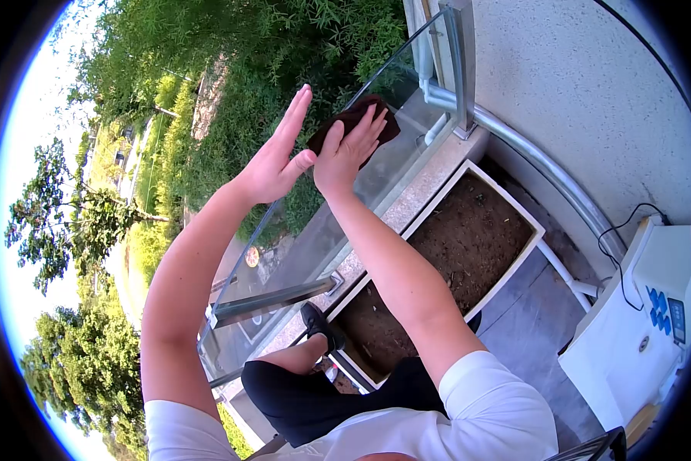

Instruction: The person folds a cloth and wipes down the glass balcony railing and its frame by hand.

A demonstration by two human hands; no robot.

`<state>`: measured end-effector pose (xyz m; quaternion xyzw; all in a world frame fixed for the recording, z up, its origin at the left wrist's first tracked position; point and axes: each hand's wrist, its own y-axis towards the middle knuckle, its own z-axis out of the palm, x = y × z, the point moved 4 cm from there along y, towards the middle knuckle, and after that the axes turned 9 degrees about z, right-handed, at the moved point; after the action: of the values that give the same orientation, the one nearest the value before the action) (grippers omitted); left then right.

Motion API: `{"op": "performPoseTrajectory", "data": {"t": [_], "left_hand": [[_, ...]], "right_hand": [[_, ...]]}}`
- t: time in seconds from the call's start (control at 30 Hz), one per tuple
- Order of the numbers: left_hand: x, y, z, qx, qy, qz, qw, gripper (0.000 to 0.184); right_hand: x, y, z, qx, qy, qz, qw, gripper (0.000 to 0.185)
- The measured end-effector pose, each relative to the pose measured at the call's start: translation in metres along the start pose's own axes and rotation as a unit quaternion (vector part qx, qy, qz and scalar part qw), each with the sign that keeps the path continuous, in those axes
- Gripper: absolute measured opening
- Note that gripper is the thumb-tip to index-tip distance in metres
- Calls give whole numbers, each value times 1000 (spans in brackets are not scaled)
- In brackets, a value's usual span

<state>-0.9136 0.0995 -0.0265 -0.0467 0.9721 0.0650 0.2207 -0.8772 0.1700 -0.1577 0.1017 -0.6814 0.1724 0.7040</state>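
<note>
My left hand (279, 154) is raised near the top edge of a glass railing panel (315, 246), fingers stretched out and thumb apart, with nothing in it. Whether it touches the glass, I cannot tell. Beside it, my right hand (345, 157) presses a dark brown cloth (386, 127) against the upper part of the panel. The right fingers lie extended over the cloth, which shows on both sides of the hand.
Below the glass runs a stone ledge (392, 215), beside a long planter (541, 229) filled with soil. Metal posts (276, 302) hold the panel. A curved metal rail (549, 157) follows the wall. A white machine with blue buttons (630, 330) stands at right. Shrubs and trees grow beyond.
</note>
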Motion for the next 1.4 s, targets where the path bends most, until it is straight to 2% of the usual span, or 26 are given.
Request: {"op": "performPoseTrajectory", "data": {"t": [0.1, 0.3, 0.5, 0.8, 1.2, 1.4], "left_hand": [[10, -36, 10, 32, 21, -32, 999, 105], [23, -62, 21, 22, -14, -80, 996, 106], [23, -61, 23, 6, -1, -52, 999, 107], [13, -54, 24, 61, 100, 21, 993, 103], [11, -57, 24, 12, 35, 35, 999, 77], [12, -58, 24, -3, 35, 31, 999, 83]], "right_hand": [[0, 0, 1, -9, -6, -11, 1000, 75], [-1, 1, 2, -18, 0, -26, 1000, 75], [-2, 0, 2, -15, 2, -28, 999, 75], [-5, -7, 2, -12, -4, -60, 998, 75], [-13, -24, 3, 6, -18, -81, 997, 75], [-20, -37, 5, 13, -20, -91, 996, 76]]}}
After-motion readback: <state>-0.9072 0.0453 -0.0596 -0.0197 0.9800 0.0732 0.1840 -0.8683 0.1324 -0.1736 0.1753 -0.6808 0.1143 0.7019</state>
